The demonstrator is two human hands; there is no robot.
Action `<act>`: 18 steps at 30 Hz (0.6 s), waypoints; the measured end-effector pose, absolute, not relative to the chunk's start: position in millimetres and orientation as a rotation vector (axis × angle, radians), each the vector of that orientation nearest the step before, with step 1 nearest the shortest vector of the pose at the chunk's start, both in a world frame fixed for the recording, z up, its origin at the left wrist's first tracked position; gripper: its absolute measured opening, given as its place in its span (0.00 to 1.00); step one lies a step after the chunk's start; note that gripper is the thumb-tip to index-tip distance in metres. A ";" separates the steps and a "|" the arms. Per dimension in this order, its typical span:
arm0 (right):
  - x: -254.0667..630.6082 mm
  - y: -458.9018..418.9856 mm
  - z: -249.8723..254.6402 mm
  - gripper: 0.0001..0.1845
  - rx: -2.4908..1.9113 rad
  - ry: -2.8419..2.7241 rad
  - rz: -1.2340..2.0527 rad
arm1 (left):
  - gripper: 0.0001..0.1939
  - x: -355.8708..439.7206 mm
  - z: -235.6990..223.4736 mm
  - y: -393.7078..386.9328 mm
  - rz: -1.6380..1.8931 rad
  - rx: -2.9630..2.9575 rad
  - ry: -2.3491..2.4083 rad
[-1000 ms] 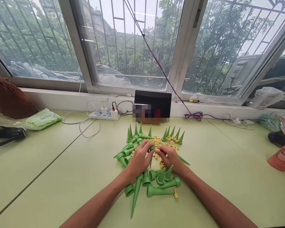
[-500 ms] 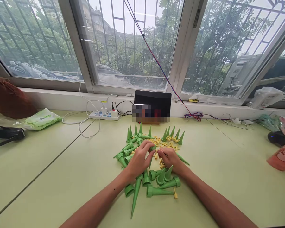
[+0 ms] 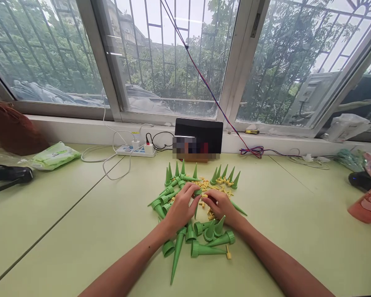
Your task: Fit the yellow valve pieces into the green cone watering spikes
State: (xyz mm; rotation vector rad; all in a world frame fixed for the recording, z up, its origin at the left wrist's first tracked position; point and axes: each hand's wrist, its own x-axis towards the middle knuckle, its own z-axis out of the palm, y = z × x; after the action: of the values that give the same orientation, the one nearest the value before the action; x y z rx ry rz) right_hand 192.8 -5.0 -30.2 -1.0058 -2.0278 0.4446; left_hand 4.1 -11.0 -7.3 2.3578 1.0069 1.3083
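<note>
Between left-hand fingers (image 3: 194, 201), green spike (image 3: 197, 204), point down, above table (image 3: 266, 255)

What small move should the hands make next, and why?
Probably ease the yellow piece toward the green cone: the right hand pinches the piece just beside the cone's wide end, while the left hand holds the cone point down. Whether they already touch is too small to tell.

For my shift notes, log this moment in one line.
left hand: holds green cone | right hand: holds yellow piece | table: other cones, more yellow bits
</note>
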 end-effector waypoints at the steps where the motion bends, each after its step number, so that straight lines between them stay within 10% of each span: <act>1: 193.0 -4.3 -31.3 0.18 -1.003 -2.030 0.442 | 0.08 4.0 -7.2 -11.1 1.304 2.360 1.004; 18: 193.2 -6.0 -28.8 0.24 -0.996 -2.060 0.461 | 0.16 3.8 -6.5 -12.6 1.258 2.385 0.975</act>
State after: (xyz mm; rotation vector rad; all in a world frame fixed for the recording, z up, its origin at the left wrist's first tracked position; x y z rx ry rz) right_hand 193.2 -6.0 -28.8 -0.9959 -2.0600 0.4612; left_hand 3.8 -12.6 -6.5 2.3853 0.9748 1.2575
